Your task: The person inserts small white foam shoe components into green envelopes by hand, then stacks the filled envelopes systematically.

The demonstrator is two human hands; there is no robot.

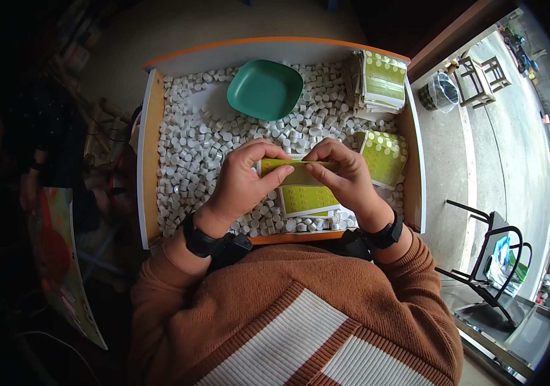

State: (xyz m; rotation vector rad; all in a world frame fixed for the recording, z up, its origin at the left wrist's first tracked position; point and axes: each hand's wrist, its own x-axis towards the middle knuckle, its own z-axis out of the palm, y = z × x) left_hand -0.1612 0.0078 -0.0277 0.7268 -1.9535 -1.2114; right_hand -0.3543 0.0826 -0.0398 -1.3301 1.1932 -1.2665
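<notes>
Head view: before me lies an orange-edged tray (150, 161) full of small white cylinders (191, 164), with a green plastic dish (264, 90) and a stack of printed sheets (384, 74) on them. Rightward, the pale floor (452, 167) bears a bin (439, 95), wooden stools (474, 82) and a black-framed chair (503, 251). Over the tray's near half, my left hand (244, 181) and right hand (347, 172), thumbs closed to forefingers, pinch a yellow-green sheet (268, 166). Small motifs dot the loose sheet (310, 200) beneath; any lettering is too small to read.
</notes>
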